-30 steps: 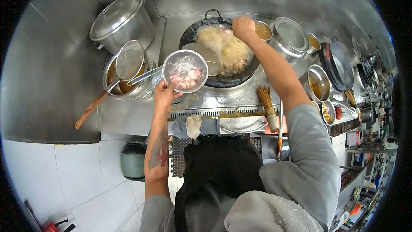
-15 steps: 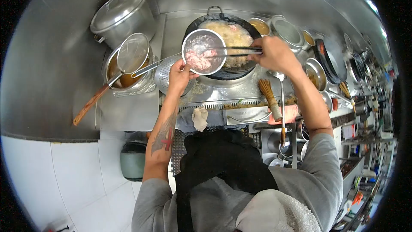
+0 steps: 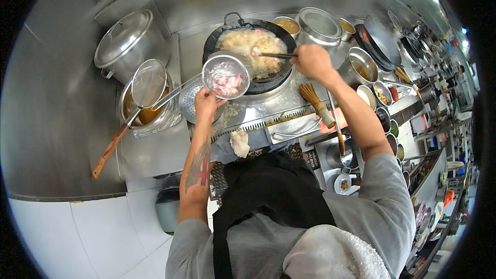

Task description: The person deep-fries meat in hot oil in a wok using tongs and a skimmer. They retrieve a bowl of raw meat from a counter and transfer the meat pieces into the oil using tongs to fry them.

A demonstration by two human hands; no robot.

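Note:
My left hand (image 3: 207,104) is closed on the rim of a metal bowl (image 3: 212,66), tilted just in front of the wok. Pink strips of raw meat (image 3: 228,83) lie inside the bowl. My right hand (image 3: 312,63) grips a pair of dark chopsticks (image 3: 279,55), their tips over the bubbling oil (image 3: 235,41) with a pale piece of meat at their ends. That oil fills a black wok (image 3: 287,37) on the burner. Other pinkish bits show in the oil near its far rim.
At left stand a lidded pot (image 3: 124,41) and an oil pot with a wood-handled strainer (image 3: 114,147) across it. A perforated ladle (image 3: 190,104) lies beside the burner. Right of it are a bamboo brush (image 3: 316,104), a long-handled ladle (image 3: 336,121) and several pans.
The chopsticks have moved from inside the bowl to over the wok's oil, with a piece of meat at their tips. The camera view has shifted and turned somewhat.

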